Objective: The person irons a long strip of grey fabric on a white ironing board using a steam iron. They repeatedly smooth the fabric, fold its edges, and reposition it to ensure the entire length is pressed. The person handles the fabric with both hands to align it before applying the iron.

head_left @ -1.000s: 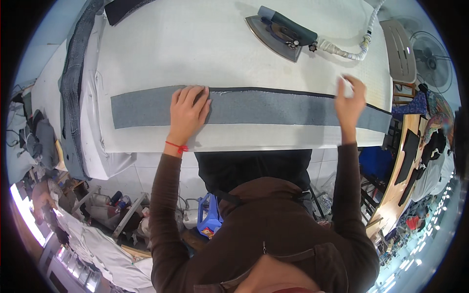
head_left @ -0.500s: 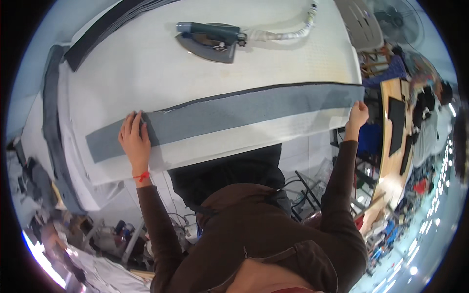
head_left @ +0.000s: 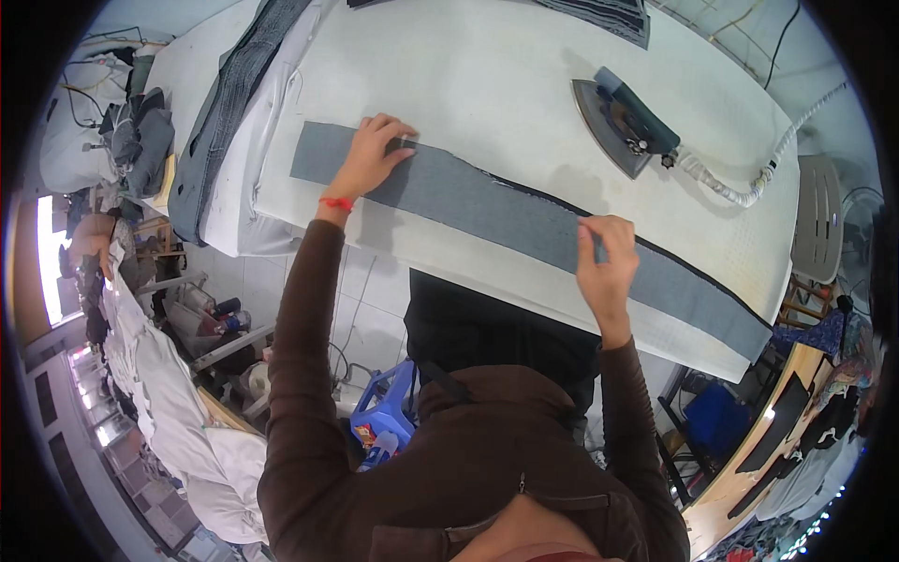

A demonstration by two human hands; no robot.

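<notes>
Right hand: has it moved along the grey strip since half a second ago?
Yes. The right hand has come inward from the strip's right end toward the middle of the grey strip, nearer the iron.

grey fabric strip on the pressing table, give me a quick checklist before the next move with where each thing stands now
1. Grey fabric strip lies flat on the white pressing table: ok, no big folds seen.
2. Left hand pins the strip near its left end: ok, palm and fingers rest on it.
3. Right hand grips the strip: ok, fingers pinch its near edge around mid-length.
4. Iron is clear of the strip and both hands: ok, it sits apart at the far side of the table.
5. Iron's hose stays off the strip: ok, it trails away to the right.
6. Strip's right end fully on the table: cannot tell, it reaches the table's edge.
</notes>
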